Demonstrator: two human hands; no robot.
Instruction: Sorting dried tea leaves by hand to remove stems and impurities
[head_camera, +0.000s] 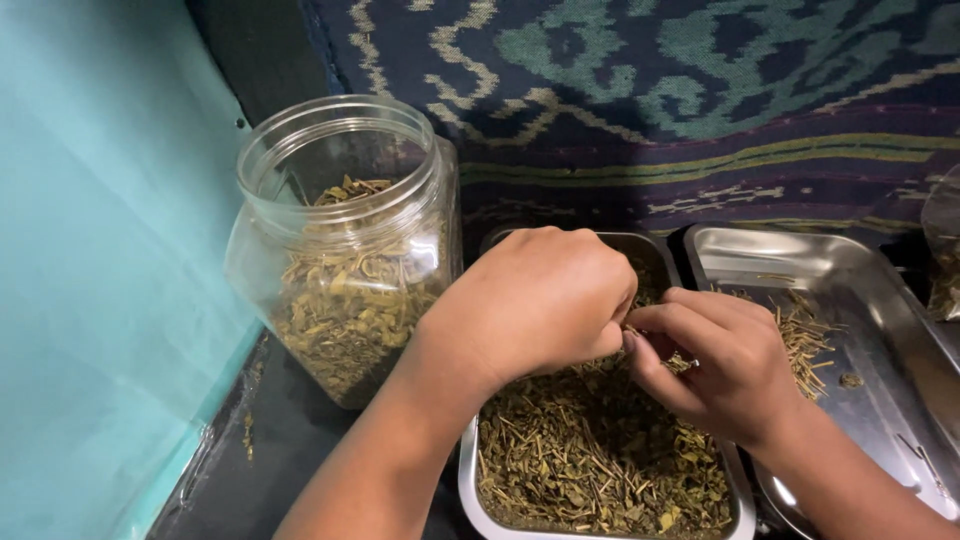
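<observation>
Nearest the camera, a steel tray (470, 490) brims with dried green herb (590, 460). Above it, the left hand (535, 305) and right hand (715, 360) meet, fingers curled, pinching bits of herb between them. Just right, a second steel tray (860, 270) holds thin stems (805, 335). Farther left stands an open clear jar (340, 250), part-filled with herb, before a patterned cloth (650, 90).

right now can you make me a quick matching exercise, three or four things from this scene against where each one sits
Things:
1. clear plastic jar
2. tray full of dried herbs
3. tray with a few stems
4. patterned cloth

Places:
A. far right, mostly bare metal
B. along the back
C. at left beside the teal wall
D. under both hands

Pairs: 1-C, 2-D, 3-A, 4-B
</observation>
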